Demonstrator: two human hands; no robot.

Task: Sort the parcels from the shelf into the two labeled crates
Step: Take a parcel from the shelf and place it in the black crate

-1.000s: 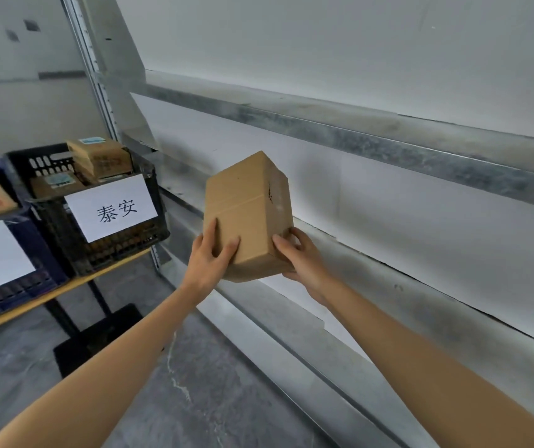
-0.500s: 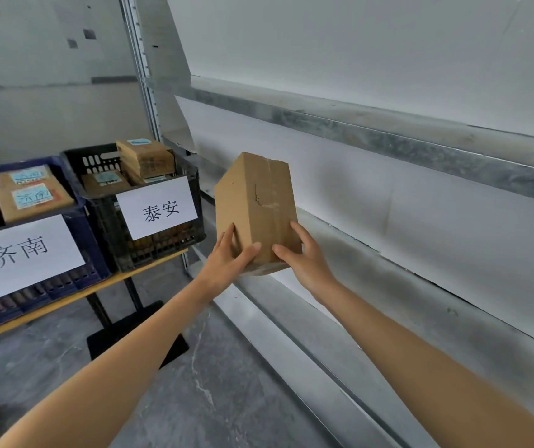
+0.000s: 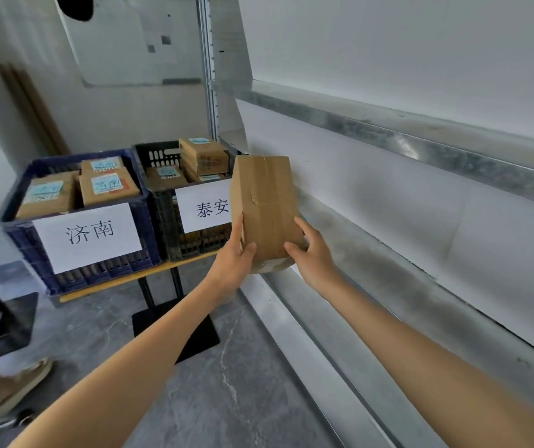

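- The blue crate, labelled 济南, and the black crate, labelled 泰安, stood left.
- The left hand and right hand clasped the parcel by its lower sides, upright in mid-air beside the shelf.
- Carrying step, seemingly; no address label showed, so the parcel probably needed turning before a crate was chosen.

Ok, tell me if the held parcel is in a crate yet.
Not yet: left hand and right hand grip the parcel mid-air, outside the black crate.
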